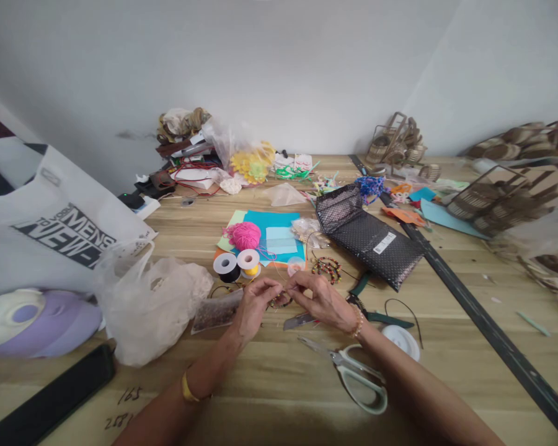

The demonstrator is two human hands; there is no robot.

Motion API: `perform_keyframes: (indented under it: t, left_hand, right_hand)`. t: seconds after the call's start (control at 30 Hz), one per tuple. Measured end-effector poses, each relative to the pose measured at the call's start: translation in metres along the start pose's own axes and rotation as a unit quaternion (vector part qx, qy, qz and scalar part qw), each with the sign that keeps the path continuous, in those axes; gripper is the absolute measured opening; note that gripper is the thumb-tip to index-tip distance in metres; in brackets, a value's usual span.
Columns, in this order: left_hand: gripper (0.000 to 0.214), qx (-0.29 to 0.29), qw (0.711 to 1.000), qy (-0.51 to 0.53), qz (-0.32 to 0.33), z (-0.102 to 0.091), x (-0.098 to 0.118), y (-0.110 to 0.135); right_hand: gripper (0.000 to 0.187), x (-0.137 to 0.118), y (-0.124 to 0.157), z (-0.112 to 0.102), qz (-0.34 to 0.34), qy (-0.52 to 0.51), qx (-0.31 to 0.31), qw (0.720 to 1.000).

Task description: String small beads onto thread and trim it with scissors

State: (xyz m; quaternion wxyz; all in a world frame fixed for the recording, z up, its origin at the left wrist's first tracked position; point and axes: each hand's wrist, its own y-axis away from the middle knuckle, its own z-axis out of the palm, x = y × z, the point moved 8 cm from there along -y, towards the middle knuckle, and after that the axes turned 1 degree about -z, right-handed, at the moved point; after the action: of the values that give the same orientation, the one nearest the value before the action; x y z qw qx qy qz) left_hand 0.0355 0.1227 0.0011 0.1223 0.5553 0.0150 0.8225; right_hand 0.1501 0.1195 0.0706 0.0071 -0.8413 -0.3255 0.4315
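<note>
Centrally, left hand (255, 305) and right hand (323, 300) meet over the desk (270, 378), thumbs and forefingers pinching at a beaded bracelet (281, 302); whether they grip bead or cord is too small to tell. Bracelet sits between the hands, just below the fingertips. Beyond: more beaded bracelets (326, 270), a black-thread spool (226, 267), pink yarn ball (244, 236). Nearer, scissors (363, 385) with pale handles lie beside the right forearm, blades slightly apart. White spool (400, 342) on that forearm's far side. Black bubble mailer (369, 232) farther back.
</note>
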Motion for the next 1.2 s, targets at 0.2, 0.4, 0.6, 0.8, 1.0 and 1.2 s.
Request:
perform_keyframes:
  t: [0.2,0.4,0.6,0.8,1.0,1.2]
  left_hand:
    - [0.020,0.004,1.000,0.024,-0.014,-0.003,-0.004,-0.001]
    - [0.024,0.000,0.999,0.029,-0.016,-0.002,-0.003,-0.002]
    - [0.026,0.021,1.000,0.003,0.009,-0.011,-0.003,-0.007]
    - [0.025,0.058,0.997,-0.020,0.038,-0.021,0.000,-0.009]
    - [0.024,0.038,0.997,-0.052,0.029,-0.017,-0.004,-0.008]
    - [0.018,0.031,0.986,-0.141,0.078,-0.005,0.013,-0.001]
  right_hand:
    - [0.017,0.001,0.000,0.000,0.001,0.009,0.006,1.000]
    - [0.016,0.001,0.000,0.001,0.013,0.004,-0.009,1.000]
    - [0.017,0.001,-0.001,-0.003,0.010,0.000,-0.014,1.000]
    - [0.020,0.013,-0.002,-0.006,0.003,0.006,-0.010,1.000]
    - [0.031,0.029,-0.004,0.000,0.063,-0.164,0.025,0.984]
    - [0.035,0.049,-0.003,0.021,0.161,-0.495,0.087,0.850]
